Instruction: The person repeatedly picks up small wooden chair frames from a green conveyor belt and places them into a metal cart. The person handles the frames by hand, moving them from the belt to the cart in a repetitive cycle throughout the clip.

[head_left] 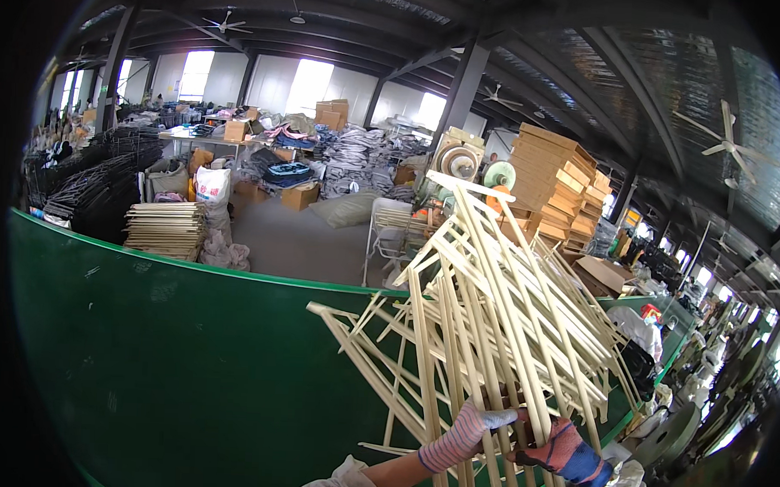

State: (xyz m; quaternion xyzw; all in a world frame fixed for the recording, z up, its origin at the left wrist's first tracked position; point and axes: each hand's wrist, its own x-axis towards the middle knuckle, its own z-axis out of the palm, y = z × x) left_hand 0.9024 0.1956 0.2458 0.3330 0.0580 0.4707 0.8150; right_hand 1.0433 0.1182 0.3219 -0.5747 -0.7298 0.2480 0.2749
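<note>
A large heap of cream-coloured tube frames (499, 307) lies at the right end of a green tabletop (188, 365). Their long, thin legs point toward me, and some have crossbars at the far end. My left hand (462, 437), in a pink-striped glove with pale fingertips, is closed around the near ends of several tubes. Close to its right, my right hand (565, 454), in a pink and navy glove, grips the tubes from the other side. Tubes hide part of the fingers on both hands.
Beyond the table stand a stack of cream tubes (164, 230), a white sack (213, 186) and a machine with round wheels (457, 160). Tall stacked cardboard boxes (547, 180) rise behind the heap. Bags and dark goods (640, 342) crowd the table's right end.
</note>
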